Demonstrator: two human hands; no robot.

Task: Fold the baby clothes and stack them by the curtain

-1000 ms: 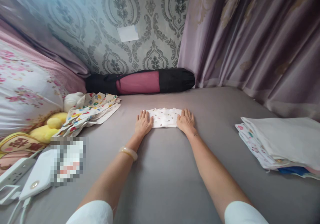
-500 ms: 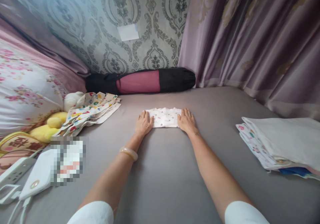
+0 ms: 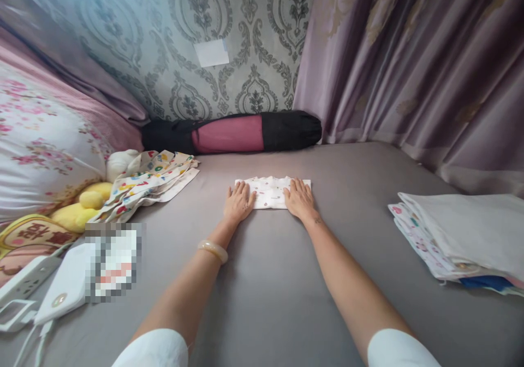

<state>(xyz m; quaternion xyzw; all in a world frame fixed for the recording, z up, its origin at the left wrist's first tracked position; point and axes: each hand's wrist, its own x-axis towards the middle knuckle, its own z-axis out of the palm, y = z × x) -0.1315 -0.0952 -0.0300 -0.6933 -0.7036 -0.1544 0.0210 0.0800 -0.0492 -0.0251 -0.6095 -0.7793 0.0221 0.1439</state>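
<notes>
A small folded white cloth with tiny prints (image 3: 270,191) lies flat on the grey bed sheet (image 3: 278,280). My left hand (image 3: 238,203) rests palm down on its left end, fingers stretched out. My right hand (image 3: 299,199) lies flat on the cloth further in from its right edge, fingers apart, so a strip of cloth shows to the right of it. A pale bangle (image 3: 212,250) sits on my left wrist.
A stack of folded cloths (image 3: 458,236) lies at the right. Colourful printed fabric (image 3: 151,181) and yellow and white plush toys (image 3: 82,209) sit at the left by a floral pillow (image 3: 45,143). A black and pink roll bag (image 3: 231,132) lies against the wall. Curtains (image 3: 409,67) hang at the right.
My right hand has slid left over the cloth, uncovering its right edge. My left hand has barely moved.
</notes>
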